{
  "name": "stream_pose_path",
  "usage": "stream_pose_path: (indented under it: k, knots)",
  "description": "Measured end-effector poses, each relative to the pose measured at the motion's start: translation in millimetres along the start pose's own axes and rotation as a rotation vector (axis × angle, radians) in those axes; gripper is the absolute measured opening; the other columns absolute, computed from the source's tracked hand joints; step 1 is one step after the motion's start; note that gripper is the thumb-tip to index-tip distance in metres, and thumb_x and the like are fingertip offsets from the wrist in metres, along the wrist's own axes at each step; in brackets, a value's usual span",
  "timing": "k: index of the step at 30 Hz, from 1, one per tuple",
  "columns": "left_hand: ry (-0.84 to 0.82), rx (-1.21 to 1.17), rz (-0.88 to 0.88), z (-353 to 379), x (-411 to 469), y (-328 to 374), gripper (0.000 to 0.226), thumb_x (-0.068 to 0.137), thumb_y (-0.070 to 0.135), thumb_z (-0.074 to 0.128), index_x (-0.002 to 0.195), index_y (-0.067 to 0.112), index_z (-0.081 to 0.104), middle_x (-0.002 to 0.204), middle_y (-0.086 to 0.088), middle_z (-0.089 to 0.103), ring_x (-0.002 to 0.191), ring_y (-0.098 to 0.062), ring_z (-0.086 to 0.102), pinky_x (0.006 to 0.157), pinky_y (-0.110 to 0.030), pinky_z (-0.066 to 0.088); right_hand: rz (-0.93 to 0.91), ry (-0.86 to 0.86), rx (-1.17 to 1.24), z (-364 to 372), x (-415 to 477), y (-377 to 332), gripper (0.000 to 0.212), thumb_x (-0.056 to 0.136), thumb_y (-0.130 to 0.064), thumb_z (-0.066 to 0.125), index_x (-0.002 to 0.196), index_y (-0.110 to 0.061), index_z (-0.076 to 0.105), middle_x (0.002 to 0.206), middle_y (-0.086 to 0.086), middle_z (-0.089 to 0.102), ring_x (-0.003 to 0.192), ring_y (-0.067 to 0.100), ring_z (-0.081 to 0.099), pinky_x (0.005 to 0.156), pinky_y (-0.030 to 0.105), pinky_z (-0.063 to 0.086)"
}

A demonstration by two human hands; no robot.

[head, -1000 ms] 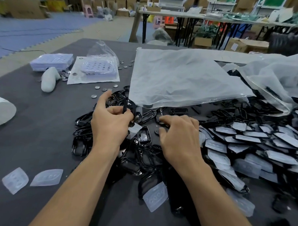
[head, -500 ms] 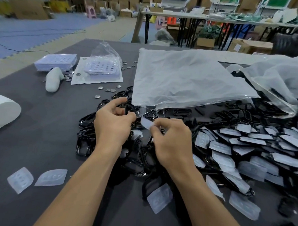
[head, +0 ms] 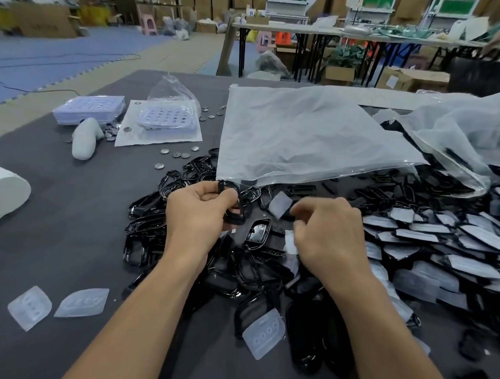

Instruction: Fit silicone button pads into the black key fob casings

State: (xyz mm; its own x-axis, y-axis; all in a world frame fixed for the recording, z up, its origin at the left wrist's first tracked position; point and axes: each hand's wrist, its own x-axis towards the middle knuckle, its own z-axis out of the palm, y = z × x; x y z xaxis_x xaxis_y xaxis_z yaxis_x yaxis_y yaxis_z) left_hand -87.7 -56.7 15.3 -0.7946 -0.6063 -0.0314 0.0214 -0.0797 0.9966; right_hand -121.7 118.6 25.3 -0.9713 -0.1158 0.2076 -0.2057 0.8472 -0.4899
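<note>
With a black casing (head: 233, 201) gripped in the left hand (head: 199, 213) and a silicone pad (head: 280, 204) pinched just beside it in the right hand (head: 327, 235), the limp pad could be seated crooked if pushed in misaligned.

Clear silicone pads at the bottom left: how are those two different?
The left milky silicone pad is blocky with rounded corners; the right milky silicone pad is leaf-shaped with pointed ends. The left pad's button bumps cluster together; the right pad's run in one row. Both lie flat and apart on the dark grey table.
</note>
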Motion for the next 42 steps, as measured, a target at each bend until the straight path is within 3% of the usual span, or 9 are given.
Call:
stream_pose_path:
  k: [5,13,18,21,23,26,32,36,42]
  knots:
    - [-0.067,0.124,0.019,2.3,-2.1,-2.4,0.011,0.077,0.011,0.085,0.074,0.020,0.080,0.071,-0.007,0.078,0.068,-0.024,0.074,0.072,-0.040,0.059,-0.120,-0.106,-0.164,15.0,-3.7,-9.5,0.010,0.090,-0.041,0.071,0.093,-0.032,0.074,0.097,-0.009,0.065,0.108,0.019,0.047,0.098,0.034,0.025]
    - [-0.145,0.064,0.000,0.4,-6.3,1.5,0.020,0.076,-0.005,0.083,0.088,0.010,0.079,0.075,-0.015,0.078,0.066,-0.027,0.070,0.077,-0.060,0.061,0.038,0.172,0.032,11.6,-3.6,-7.3,0.026,0.104,-0.025,0.049,0.084,-0.025,0.066,0.081,-0.009,0.053,0.086,0.018,0.041,0.084,0.030,0.025]
    - [-0.112,0.077,0.014,2.7,-6.4,-2.2,0.017,0.078,-0.003,0.082,0.083,0.013,0.080,0.072,-0.014,0.077,0.063,-0.024,0.068,0.075,-0.048,0.060,-0.059,-0.065,-0.126,13.0,-9.0,-12.3,0.027,0.092,-0.057,0.063,0.096,-0.030,0.067,0.098,-0.010,0.054,0.105,0.018,0.044,0.096,0.036,0.030]
    - [-0.111,0.069,0.020,3.1,-3.9,-4.4,0.016,0.078,0.000,0.083,0.083,0.015,0.081,0.075,-0.011,0.078,0.062,-0.022,0.071,0.070,-0.036,0.060,-0.095,-0.078,-0.194,18.1,-9.7,-16.2,0.018,0.093,-0.047,0.066,0.099,-0.030,0.066,0.106,-0.009,0.054,0.112,0.020,0.047,0.101,0.036,0.028]
    - [-0.099,0.077,0.031,3.1,-2.6,-5.2,0.015,0.078,0.002,0.084,0.082,0.017,0.082,0.077,-0.010,0.079,0.065,-0.025,0.073,0.073,-0.039,0.062,-0.097,0.016,-0.095,17.8,-9.9,-15.7,0.004,0.095,-0.032,0.066,0.091,-0.031,0.067,0.089,-0.013,0.051,0.100,0.017,0.047,0.094,0.033,0.028]
    - [-0.086,0.073,0.028,3.3,-4.3,-3.8,0.016,0.078,0.002,0.085,0.083,0.017,0.081,0.076,-0.008,0.079,0.064,-0.022,0.072,0.071,-0.040,0.062,-0.035,0.105,0.112,15.5,-10.2,-11.3,0.012,0.097,-0.024,0.063,0.087,-0.031,0.065,0.071,-0.017,0.049,0.085,0.016,0.049,0.080,0.032,0.035]
    - [-0.202,-0.021,0.005,3.8,-11.4,3.1,0.018,0.078,-0.005,0.083,0.088,0.008,0.078,0.073,-0.012,0.077,0.055,-0.019,0.068,0.044,-0.022,0.049,0.079,0.007,0.859,16.1,-5.4,-13.2,0.016,0.093,-0.016,0.068,0.078,-0.023,0.068,0.065,-0.001,0.070,0.051,0.016,0.056,0.054,0.034,0.048]
    - [-0.293,-0.072,0.024,5.6,-15.2,7.1,0.028,0.076,-0.007,0.083,0.095,0.013,0.079,0.078,-0.010,0.078,0.060,-0.017,0.072,0.045,-0.021,0.051,0.158,-0.012,1.071,15.7,-5.3,-12.2,0.017,0.088,-0.011,0.074,0.075,-0.021,0.074,0.059,0.004,0.066,0.049,0.016,0.055,0.046,0.029,0.043]
    - [-0.287,-0.120,0.013,9.3,-16.7,5.8,0.025,0.081,-0.001,0.081,0.078,0.023,0.084,0.076,-0.003,0.078,0.069,-0.014,0.074,0.055,-0.022,0.058,0.190,-0.100,1.301,11.0,-5.4,-14.9,0.023,0.089,0.006,0.070,0.076,-0.011,0.079,0.076,0.012,0.076,0.067,0.021,0.073,0.066,0.027,0.060]
